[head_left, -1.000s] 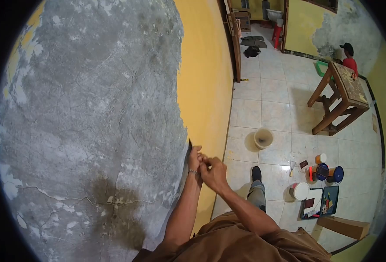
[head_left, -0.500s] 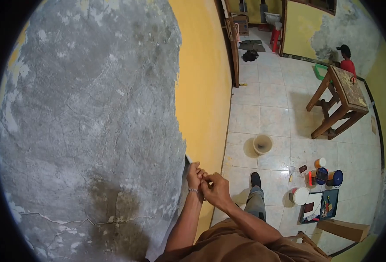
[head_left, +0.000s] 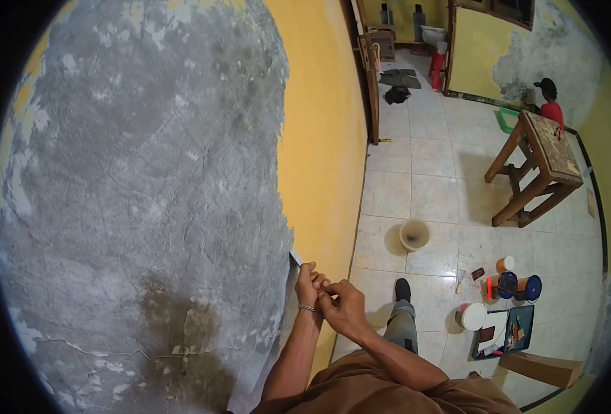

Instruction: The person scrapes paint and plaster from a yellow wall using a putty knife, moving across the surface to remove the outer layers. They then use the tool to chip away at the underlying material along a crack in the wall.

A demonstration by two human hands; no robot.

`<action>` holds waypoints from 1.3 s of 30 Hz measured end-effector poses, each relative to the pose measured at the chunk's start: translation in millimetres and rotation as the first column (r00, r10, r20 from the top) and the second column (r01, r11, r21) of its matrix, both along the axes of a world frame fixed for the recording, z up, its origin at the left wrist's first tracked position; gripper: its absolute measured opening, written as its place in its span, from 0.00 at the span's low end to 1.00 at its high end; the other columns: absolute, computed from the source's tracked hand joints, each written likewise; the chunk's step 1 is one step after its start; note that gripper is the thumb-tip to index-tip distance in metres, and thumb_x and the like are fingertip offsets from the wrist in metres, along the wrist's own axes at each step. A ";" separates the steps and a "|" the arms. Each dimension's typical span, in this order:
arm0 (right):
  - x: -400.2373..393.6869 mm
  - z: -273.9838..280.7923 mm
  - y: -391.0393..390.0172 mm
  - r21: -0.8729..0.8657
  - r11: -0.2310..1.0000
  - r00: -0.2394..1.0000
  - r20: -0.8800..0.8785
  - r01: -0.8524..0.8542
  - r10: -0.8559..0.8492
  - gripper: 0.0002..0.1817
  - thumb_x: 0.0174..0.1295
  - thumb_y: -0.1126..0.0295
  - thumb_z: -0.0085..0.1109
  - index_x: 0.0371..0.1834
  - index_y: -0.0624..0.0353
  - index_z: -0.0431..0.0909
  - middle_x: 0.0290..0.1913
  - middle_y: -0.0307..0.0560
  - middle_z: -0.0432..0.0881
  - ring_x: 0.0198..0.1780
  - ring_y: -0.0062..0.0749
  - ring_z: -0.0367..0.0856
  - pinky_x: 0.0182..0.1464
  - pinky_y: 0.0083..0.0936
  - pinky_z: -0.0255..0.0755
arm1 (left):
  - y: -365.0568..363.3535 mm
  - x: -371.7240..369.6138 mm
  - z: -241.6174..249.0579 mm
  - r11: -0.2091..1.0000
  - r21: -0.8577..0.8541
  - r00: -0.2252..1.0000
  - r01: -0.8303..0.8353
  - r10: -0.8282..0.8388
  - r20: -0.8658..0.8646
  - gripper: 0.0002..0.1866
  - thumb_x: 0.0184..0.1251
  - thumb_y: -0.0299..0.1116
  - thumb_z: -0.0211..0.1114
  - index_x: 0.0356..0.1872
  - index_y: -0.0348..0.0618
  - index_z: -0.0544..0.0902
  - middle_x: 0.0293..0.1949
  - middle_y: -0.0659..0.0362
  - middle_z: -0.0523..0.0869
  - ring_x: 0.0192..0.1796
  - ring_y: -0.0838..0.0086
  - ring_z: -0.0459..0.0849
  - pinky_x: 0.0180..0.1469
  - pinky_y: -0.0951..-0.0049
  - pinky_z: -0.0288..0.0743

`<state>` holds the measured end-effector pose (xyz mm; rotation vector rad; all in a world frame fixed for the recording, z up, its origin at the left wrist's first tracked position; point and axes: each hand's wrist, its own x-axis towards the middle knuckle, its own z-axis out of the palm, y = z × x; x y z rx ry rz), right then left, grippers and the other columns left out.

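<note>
My left hand [head_left: 309, 285], with a bracelet at the wrist, is closed around a scraper [head_left: 296, 258]. Only the scraper's thin metal blade shows; fingers hide the handle. The blade meets the wall along the ragged edge between bare grey plaster [head_left: 181, 159] and yellow paint [head_left: 319, 138]. Right beside it, my right hand [head_left: 345, 307] is closed, its fingers curled against my left hand at the lower end of the grip. Its hold on the handle is largely hidden.
A bucket [head_left: 414, 235] stands on the tiled floor [head_left: 430, 186]. Farther right are lidded tubs [head_left: 472, 317], an open toolbox [head_left: 519, 330], a putty knife [head_left: 460, 281] and a wooden stool [head_left: 553, 141]. Another person [head_left: 551, 110] is near the far wall.
The view has shifted slightly, and both hands sit a little lower in it. More of the scraper blade shows at the paint edge. Both hands keep their closed grip.
</note>
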<state>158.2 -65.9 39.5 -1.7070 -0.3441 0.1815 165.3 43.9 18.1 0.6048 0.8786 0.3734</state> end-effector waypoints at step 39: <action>23.9 10.3 -2.0 -0.092 0.994 0.995 -0.085 -0.058 0.051 0.10 0.54 0.72 0.57 0.33 0.70 0.80 0.29 0.62 0.79 0.30 0.47 0.81 0.34 0.35 0.75 | -5.4 18.3 13.8 0.996 0.037 0.988 0.084 -0.079 -0.135 0.18 0.54 0.38 0.62 0.15 0.51 0.60 0.11 0.65 0.61 0.14 0.79 0.65 0.18 0.77 0.64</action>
